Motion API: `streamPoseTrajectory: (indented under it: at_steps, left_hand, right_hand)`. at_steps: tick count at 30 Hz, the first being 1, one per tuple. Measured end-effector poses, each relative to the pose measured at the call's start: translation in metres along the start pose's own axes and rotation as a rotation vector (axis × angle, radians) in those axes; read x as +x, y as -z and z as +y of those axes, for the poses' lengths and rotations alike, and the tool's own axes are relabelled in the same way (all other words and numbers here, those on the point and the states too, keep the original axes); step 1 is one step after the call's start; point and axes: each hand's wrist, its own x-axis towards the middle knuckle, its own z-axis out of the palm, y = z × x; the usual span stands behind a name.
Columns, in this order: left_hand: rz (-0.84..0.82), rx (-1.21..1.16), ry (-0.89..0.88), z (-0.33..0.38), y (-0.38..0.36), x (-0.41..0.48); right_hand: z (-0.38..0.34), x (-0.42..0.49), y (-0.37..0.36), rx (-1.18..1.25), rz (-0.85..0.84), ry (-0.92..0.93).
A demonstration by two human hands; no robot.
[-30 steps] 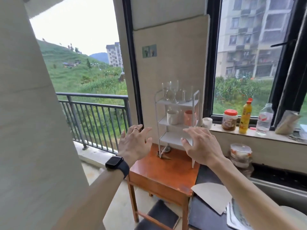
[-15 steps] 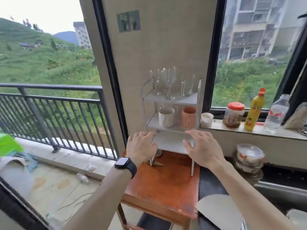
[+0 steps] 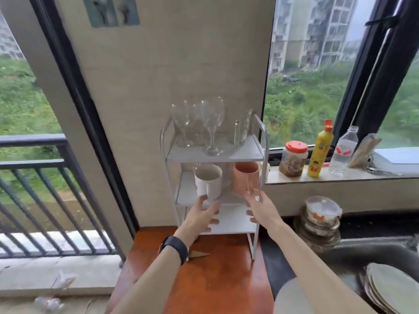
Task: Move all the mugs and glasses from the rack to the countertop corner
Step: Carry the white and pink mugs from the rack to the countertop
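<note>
A white three-shelf rack (image 3: 260, 152) stands on a small wooden table (image 3: 217, 275). Its top shelf carries three wine glasses (image 3: 212, 123) and a clear glass mug (image 3: 242, 129). On the middle shelf sit a white mug (image 3: 208, 181) and a pink mug (image 3: 246, 179). My left hand (image 3: 199, 218) is open just below the white mug, its fingertips at the mug's base. My right hand (image 3: 260, 209) is open below the pink mug, fingertips near its handle. Neither hand holds anything.
A window ledge (image 3: 328, 175) at right carries a red-lidded jar (image 3: 293, 158), a yellow bottle (image 3: 320, 150) and a water bottle (image 3: 343, 150). Stacked lidded bowls (image 3: 320, 219) and plates (image 3: 390, 288) sit by the dark sink (image 3: 374, 252). A balcony railing (image 3: 45, 177) lies left.
Both hands have risen from the bottom shelf level toward the mugs on the middle shelf. The camera has moved closer to the rack.
</note>
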Motion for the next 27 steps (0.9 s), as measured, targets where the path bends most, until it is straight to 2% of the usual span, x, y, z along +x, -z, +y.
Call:
streamPoseTrajectory:
  at_steps: [4, 9, 18, 27]
  left_hand:
    - [-0.004, -0.100, -0.009, 0.005, -0.001, 0.014]
    - [0.030, -0.173, -0.024, 0.002, -0.007, 0.020]
    - [0.108, -0.183, -0.092, -0.014, -0.003, 0.015]
    - [-0.041, -0.155, -0.131, -0.034, 0.024, -0.020]
  right_hand:
    - [-0.008, 0.015, -0.007, 0.186, -0.011, -0.045]
    - [-0.015, 0.028, -0.005, 0.404, -0.133, -0.141]
    - [0.004, 0.025, -0.016, 0.405, -0.071, -0.080]
    - [0.024, -0.052, -0.018, 0.357, -0.042, -0.005]
